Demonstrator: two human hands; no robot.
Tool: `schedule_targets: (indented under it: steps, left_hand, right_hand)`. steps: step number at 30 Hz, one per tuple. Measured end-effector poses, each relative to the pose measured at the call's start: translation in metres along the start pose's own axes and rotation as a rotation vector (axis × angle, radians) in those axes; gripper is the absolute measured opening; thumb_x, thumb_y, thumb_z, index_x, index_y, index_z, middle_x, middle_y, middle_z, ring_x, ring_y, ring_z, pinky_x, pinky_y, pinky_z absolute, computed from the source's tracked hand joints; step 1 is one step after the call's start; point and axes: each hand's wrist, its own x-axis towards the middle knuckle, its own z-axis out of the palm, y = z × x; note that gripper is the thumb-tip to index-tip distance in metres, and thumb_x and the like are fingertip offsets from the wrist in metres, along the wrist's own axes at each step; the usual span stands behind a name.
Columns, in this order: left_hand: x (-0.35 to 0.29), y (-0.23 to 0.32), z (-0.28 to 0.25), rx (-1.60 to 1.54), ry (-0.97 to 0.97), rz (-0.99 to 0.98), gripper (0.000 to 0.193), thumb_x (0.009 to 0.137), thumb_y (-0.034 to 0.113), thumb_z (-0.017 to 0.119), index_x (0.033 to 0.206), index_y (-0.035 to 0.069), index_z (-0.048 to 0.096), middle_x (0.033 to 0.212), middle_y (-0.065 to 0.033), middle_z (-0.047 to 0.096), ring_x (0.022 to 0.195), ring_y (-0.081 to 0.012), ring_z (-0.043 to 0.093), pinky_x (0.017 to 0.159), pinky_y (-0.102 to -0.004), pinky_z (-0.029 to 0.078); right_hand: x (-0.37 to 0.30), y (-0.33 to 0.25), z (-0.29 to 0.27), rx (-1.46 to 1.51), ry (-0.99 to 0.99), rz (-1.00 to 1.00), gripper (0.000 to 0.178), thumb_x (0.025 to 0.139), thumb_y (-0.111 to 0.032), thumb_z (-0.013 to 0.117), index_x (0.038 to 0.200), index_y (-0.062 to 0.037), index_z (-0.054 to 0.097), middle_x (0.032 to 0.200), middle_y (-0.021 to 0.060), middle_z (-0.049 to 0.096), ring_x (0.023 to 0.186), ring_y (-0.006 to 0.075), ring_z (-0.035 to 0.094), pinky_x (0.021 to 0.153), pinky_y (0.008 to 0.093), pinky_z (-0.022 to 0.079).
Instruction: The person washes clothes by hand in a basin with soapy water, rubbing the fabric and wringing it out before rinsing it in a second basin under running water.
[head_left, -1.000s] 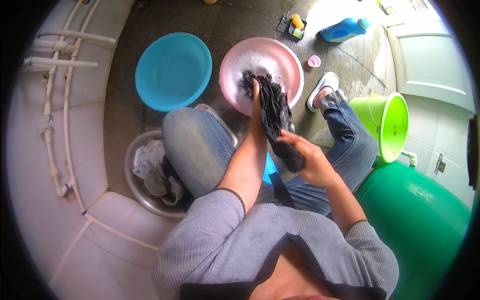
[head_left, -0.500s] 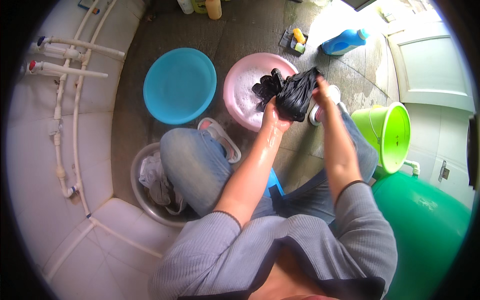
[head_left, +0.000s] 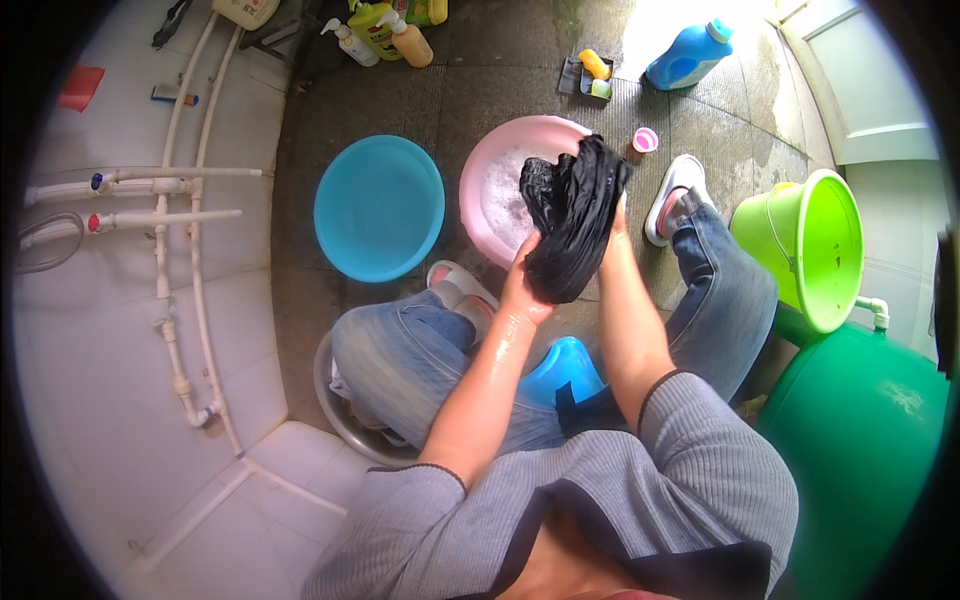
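Observation:
A wet black garment (head_left: 575, 225), bunched into folds, hangs between my two hands over the near right side of a pink basin (head_left: 471, 195). Suds and cloudy water show inside the basin. My left hand (head_left: 525, 288) grips the lower left end of the cloth, with wet skin along the wrist. On the cloth's right edge, my right hand (head_left: 615, 225) is closed, its fingers mostly hidden behind the fabric. Part of the garment droops above the foam.
A blue basin (head_left: 380, 205) stands left of the pink one. Near my left knee is a metal basin (head_left: 335, 420) with laundry. A lime bucket (head_left: 800, 250) and green tank (head_left: 860, 410) are at right. Beyond lie a detergent bottle (head_left: 690, 62), pink cap (head_left: 645, 140) and soap tray (head_left: 572, 82).
The black garment has gone from stretched sideways to hanging more upright and bunched. My right hand has come down and inward, closer to my left. The view has shifted, showing more of the far floor.

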Motion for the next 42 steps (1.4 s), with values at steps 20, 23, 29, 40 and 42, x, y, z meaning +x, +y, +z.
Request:
schedule_targets:
  steps: [20,23,29,40,42]
  left_hand:
    - [0.021,0.047,0.055,1.958,0.209,0.244,0.101,0.059,0.029,0.074,0.139,0.003,0.018,0.114,-0.0249,0.054,0.098,-0.0331,0.058,0.085,-0.0389,0.045]
    - [0.02,0.052,0.049,1.15,0.186,0.293,0.077,0.065,0.012,0.071,0.132,0.003,0.033,0.108,-0.0135,0.055,0.093,-0.021,0.058,0.081,-0.0311,0.048]
    - [0.012,0.06,0.052,0.224,0.066,0.156,0.036,0.078,0.019,0.058,0.109,0.002,0.053,0.099,-0.0114,0.06,0.087,-0.0227,0.061,0.079,-0.0346,0.051]
    - [-0.011,-0.012,0.04,-0.299,-0.029,0.059,0.046,0.081,0.039,0.049,0.12,0.012,0.052,0.12,-0.0082,0.055,0.11,-0.0248,0.052,0.095,-0.0434,0.041]
    - [-0.019,-0.012,0.038,-0.274,0.088,0.079,0.043,0.081,0.039,0.049,0.115,0.013,0.055,0.113,-0.0062,0.059,0.107,-0.0248,0.055,0.094,-0.0447,0.041]
  right_hand:
    - [0.089,-0.013,0.089,-2.066,0.127,0.506,0.054,0.073,-0.046,0.063,0.107,-0.0045,0.062,0.109,0.0165,0.06,0.096,0.0267,0.059,0.086,0.0367,0.044]
    - [0.068,-0.04,0.074,-1.061,0.128,0.585,0.078,0.076,-0.057,0.059,0.132,-0.0095,0.034,0.119,0.0202,0.052,0.1,0.0288,0.057,0.09,0.0447,0.042]
    - [0.031,-0.017,0.021,-0.422,0.394,0.146,0.073,0.076,-0.063,0.053,0.129,-0.0168,0.036,0.094,0.0111,0.058,0.087,0.0264,0.059,0.083,0.044,0.046]
    - [0.008,0.022,0.024,0.047,-0.065,-0.079,0.077,0.069,-0.062,0.061,0.121,-0.0063,0.051,0.115,0.011,0.058,0.106,0.028,0.055,0.095,0.0437,0.041]
    - [0.002,0.011,0.033,0.023,-0.105,-0.029,0.069,0.072,-0.055,0.063,0.118,-0.0053,0.052,0.114,0.0113,0.059,0.103,0.0278,0.057,0.095,0.0417,0.042]
